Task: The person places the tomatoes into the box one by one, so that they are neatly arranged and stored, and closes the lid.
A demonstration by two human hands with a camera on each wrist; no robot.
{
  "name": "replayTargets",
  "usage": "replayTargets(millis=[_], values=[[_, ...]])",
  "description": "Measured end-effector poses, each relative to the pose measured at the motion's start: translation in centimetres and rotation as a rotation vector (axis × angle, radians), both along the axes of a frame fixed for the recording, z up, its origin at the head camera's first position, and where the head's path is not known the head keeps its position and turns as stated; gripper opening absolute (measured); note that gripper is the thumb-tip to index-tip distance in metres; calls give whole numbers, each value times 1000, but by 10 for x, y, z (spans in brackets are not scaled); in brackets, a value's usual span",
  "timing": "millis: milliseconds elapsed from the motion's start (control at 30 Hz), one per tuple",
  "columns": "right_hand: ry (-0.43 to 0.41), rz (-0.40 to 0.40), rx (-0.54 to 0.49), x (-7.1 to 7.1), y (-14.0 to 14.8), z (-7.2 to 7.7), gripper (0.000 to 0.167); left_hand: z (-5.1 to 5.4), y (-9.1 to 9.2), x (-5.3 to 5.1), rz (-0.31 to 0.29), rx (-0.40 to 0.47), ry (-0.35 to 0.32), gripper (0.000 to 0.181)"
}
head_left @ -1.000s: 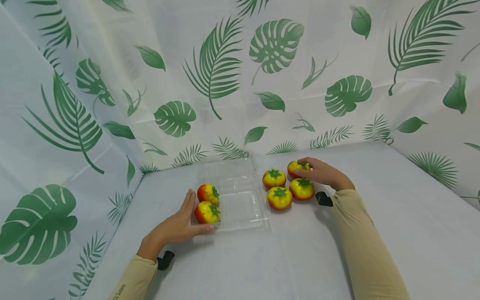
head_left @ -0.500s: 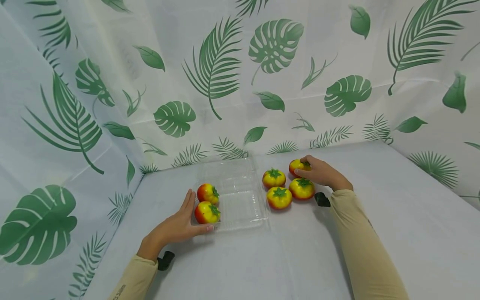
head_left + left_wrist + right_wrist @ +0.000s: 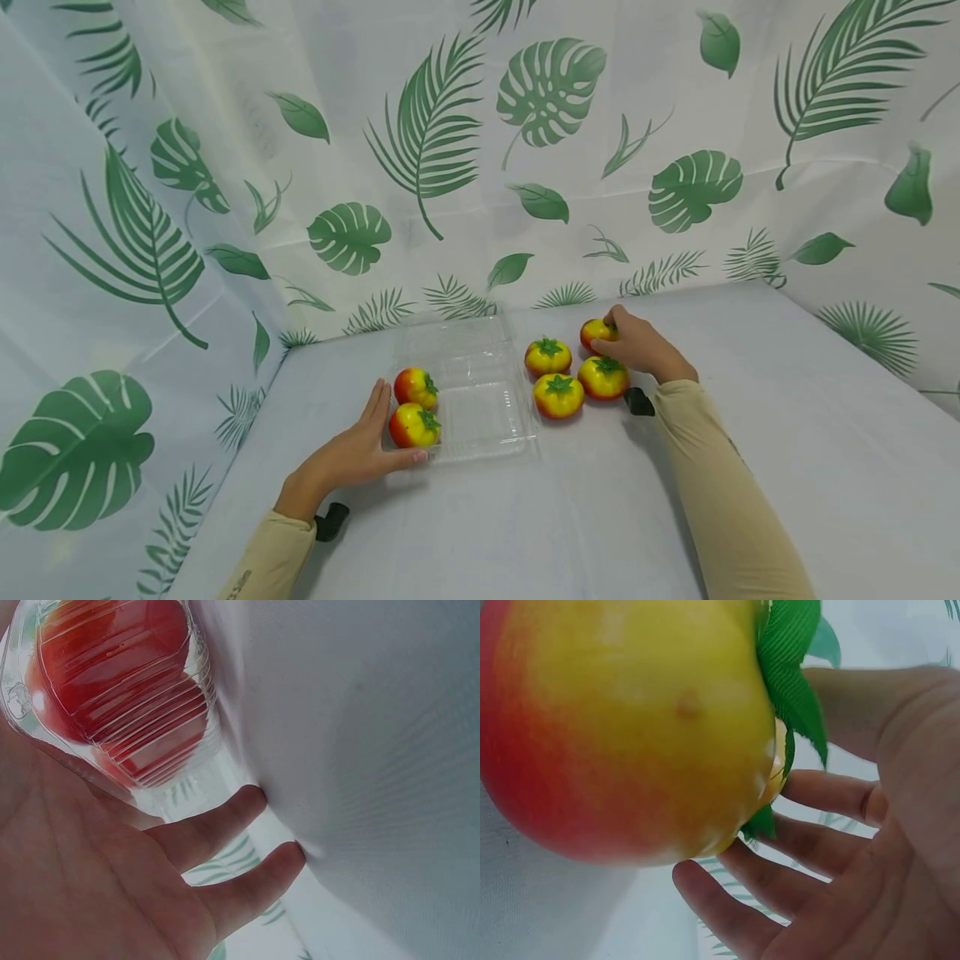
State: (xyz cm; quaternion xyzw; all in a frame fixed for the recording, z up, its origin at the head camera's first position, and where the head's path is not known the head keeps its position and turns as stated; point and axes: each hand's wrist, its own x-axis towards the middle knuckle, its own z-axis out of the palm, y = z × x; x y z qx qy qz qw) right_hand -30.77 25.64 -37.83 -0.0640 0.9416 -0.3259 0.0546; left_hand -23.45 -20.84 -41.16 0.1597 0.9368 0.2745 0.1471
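I have the far fruit (image 3: 595, 336) in my right hand (image 3: 647, 343), which grips it with the thumb on the side toward me and a finger curled over beside its stem. It is a smooth, glossy, squat round, yellow above and red below; I make out no clear long axis, and its green leafy cap turns toward the palm. Just on my side of that grip sits the near fruit (image 3: 603, 380), cap up, and to the hand's left stand two more fruits (image 3: 548, 358), also caps up. Well to the left of the right hand lies a clear, thin plastic container (image 3: 483, 421), its see-through lid (image 3: 453, 336) folded back beyond it. My left hand (image 3: 352, 454) rests around the container's left corner, fingers straight and thumb spread along the near edge, clenching nothing. Right beside that palm, inside the container, two tipped fruits (image 3: 414, 427) turn red undersides to the hand and caps away. The left wrist view alone shows the ribbed wall pressed near the palm, with two fingertips at the white tabletop (image 3: 360, 750); the right wrist view shows leaf veining on the near fruit, which mostly hides the held one.
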Motion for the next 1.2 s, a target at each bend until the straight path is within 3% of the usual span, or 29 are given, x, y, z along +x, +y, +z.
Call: replayTargets(millis=[400,700,900,1067,1200], values=[[0,-91,-16,-1,6,-4,46,1,1,2,10,-3,-16,134],[-6,-110,-57,2,18,-5,57,3,1,3,6,-5,-11,133],[4,-76,-111,1,27,-11,69,1,0,3,7,-7,-10,133],[54,-8,-171,1,32,-17,63,1,1,4,8,-8,-16,134],[47,15,-218,1,35,-21,57,1,1,3,10,-13,-19,134]])
